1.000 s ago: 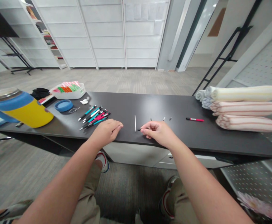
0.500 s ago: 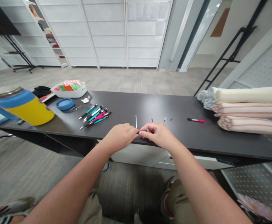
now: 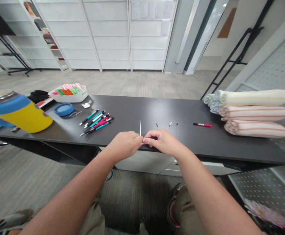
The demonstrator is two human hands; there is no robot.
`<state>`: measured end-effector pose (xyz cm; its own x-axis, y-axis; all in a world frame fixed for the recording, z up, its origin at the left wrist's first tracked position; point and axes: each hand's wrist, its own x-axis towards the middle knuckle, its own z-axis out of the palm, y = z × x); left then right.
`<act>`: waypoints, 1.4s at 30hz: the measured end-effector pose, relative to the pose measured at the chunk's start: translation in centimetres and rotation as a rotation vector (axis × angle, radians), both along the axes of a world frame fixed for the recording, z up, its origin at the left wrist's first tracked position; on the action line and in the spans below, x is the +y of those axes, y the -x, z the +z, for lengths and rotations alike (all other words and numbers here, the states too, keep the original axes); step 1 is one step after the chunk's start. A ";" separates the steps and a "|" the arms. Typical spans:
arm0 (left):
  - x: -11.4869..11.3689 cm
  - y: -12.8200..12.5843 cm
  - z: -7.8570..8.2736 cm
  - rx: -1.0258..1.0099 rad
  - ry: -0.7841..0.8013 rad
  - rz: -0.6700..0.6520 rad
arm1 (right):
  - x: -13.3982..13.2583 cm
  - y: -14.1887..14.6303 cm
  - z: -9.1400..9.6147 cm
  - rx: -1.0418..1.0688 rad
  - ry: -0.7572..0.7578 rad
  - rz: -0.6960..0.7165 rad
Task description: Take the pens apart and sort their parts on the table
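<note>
My left hand and my right hand meet fingertip to fingertip at the near edge of a black table. Both are closed in a pinch on a small dark pen part, mostly hidden between the fingers. Just beyond the fingertips lies a thin white refill. To its right sit three small pen pieces in a row, then a red and black pen. A cluster of several teal and pink pens lies to the left.
A yellow and blue jug lies at the table's left end, with a blue lid and a white tray of coloured items behind it. Rolled striped towels are stacked at the right. A black ladder frame leans behind.
My left hand moved right from the table top to meet my right hand. Both now pinch the small dark part that the right hand held alone a second ago.
</note>
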<state>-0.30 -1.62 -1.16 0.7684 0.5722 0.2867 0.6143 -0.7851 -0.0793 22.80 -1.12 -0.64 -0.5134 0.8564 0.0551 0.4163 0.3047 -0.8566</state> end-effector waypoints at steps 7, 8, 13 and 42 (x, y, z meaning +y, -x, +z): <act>0.2 -0.2 0.8 0.005 0.018 0.007 | -0.1 -0.3 -0.1 0.123 0.085 0.002; 0.2 -0.3 0.9 0.003 0.024 0.009 | -0.1 -0.3 -0.1 0.136 0.093 0.004; 0.2 -0.2 1.0 -0.019 0.039 0.009 | 0.0 -0.4 0.0 0.182 0.123 0.021; -0.6 0.7 -0.2 -0.037 0.030 0.055 | -0.1 0.5 -0.1 -0.078 -0.053 -0.013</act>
<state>-0.97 -2.23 -1.36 0.7243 0.6224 0.2966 0.6590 -0.7514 -0.0325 22.35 -1.26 -0.73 -0.5067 0.8600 0.0607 0.4851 0.3426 -0.8045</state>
